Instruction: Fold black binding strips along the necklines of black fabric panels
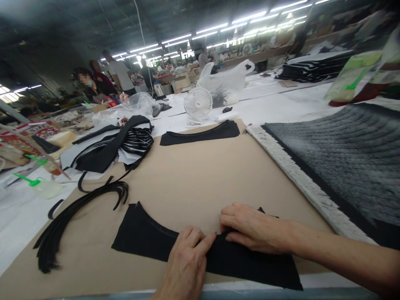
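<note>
A curved black fabric piece (146,239) lies flat on the brown paper sheet (187,179) near the table's front edge. My left hand (187,262) rests on its middle, fingers stretched toward the curved upper edge. My right hand (253,228) lies flat on the fabric just to the right, fingertips pressing the same edge and nearly touching the left fingers. Neither hand grips anything.
A bundle of thin curved black strips (78,212) lies to the left. More black cut pieces (200,134) and striped fabric (125,143) lie farther back, with a small white fan (197,104), plastic bags (225,83), and a grey quilted pad (343,158) at right. People stand far left.
</note>
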`<state>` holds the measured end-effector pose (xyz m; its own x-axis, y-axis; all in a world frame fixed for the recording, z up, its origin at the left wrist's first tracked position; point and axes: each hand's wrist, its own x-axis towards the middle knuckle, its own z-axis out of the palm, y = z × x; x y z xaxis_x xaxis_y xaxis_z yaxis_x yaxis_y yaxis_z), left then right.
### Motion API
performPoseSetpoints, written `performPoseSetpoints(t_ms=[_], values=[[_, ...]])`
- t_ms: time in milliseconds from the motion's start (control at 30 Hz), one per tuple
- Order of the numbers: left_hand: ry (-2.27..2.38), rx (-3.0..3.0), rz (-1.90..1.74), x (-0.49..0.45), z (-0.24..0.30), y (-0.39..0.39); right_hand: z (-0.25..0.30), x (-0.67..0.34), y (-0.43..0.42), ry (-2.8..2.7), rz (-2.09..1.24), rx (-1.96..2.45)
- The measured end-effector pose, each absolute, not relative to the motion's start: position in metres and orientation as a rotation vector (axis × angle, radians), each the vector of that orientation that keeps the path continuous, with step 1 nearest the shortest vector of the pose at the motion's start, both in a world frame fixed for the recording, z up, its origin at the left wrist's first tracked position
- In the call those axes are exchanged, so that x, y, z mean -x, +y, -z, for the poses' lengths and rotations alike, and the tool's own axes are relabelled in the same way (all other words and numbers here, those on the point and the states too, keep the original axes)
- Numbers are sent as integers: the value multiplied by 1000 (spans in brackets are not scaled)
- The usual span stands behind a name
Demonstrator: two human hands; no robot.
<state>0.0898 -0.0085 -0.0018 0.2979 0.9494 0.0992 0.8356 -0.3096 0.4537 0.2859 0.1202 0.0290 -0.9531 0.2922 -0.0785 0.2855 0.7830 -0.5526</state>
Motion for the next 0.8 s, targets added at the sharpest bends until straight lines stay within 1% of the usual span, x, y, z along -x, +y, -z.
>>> performPoseSetpoints(t_ms=[167,400,567,800], values=[[1584,-2283,-457,-89,0,-7,-26,-292,123,-2927,-955,509],[1517,-2392,-579,-88,8,-9,-25,-304,122,-2892,-963,449],[1457,-2423,-485,-88,11,-8,-21,-312,123,-2871,-929,391],[1523,-2428,-398,-97,7,-3,-15,-320,126,-2820,-945,415]])
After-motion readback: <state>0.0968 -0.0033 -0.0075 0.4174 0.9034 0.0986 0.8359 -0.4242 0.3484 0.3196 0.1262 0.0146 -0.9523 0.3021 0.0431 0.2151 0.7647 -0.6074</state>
